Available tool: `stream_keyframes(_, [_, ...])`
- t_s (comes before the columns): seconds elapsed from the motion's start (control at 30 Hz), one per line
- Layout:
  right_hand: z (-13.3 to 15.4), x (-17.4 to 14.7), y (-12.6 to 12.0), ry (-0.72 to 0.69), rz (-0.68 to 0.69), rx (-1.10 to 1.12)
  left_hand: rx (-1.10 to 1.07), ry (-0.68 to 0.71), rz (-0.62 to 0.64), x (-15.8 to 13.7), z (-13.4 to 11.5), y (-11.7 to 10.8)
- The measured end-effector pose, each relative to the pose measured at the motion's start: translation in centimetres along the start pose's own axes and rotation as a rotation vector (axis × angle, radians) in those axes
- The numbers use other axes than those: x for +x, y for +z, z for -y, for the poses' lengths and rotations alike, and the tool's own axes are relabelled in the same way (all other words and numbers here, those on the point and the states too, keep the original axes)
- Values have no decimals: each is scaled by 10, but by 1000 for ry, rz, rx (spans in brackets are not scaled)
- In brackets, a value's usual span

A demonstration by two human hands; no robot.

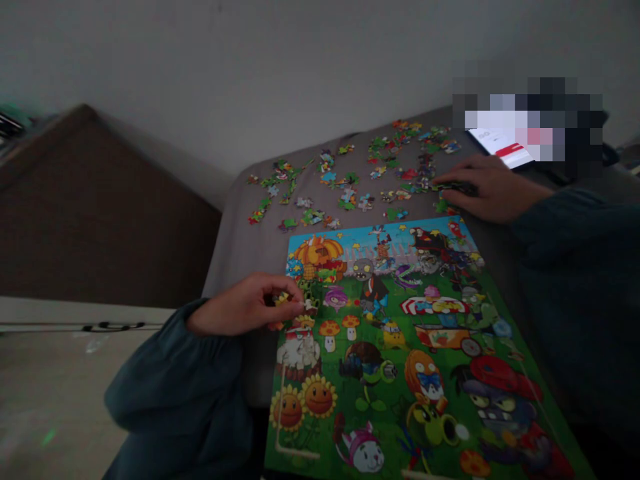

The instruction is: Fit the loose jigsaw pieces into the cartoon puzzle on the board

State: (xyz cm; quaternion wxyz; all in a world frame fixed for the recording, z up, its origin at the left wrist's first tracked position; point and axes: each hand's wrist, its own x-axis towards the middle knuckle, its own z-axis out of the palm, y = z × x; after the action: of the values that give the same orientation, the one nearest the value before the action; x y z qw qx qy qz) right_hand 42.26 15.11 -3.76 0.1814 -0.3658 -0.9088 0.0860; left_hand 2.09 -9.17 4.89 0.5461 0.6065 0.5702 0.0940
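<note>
My left hand [250,303] is at the left edge of a colourful cartoon jigsaw puzzle board [350,347], with thumb and index finger pinched together. A small printed puzzle piece [281,299] shows between those fingers, partly hidden by them. Beyond the board's far right corner, my right hand [493,190] reaches over loose puzzle pieces [350,193]. Its fingers are stretched out, thumb and index apart, with dark pieces close beneath them. The board carries a picture of plants and zombies on green grass.
The loose pieces lie scattered on a grey cloth-covered surface [235,233] against a pale wall [280,73]. At the far right is a lit phone or tablet screen [510,152], partly pixelated. To the left stands a dark brown piece of furniture [100,220].
</note>
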Motion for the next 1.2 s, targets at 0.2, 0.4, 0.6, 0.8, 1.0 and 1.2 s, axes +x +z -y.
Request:
stream_keyframes(0.2, [4,0,-3,14,4,3,21,-77,212,-8,-4,4])
stream_keyframes(0.4, [3,0,-5,24,12,-13,102,-85,349,-13,-10,9])
stream_keyframes(0.6, [12,0,-10,54,19,-42,153,-53,470,-12,-20,19])
stream_keyframes(0.8, [18,0,-13,105,47,-57,288,38,512,-7,-25,25])
stream_keyframes(1.0, [16,0,-12,86,41,-37,314,-36,495,-8,-25,25])
stream_keyframes(1.2, [13,1,-12,69,34,-5,360,-68,447,-9,-24,25])
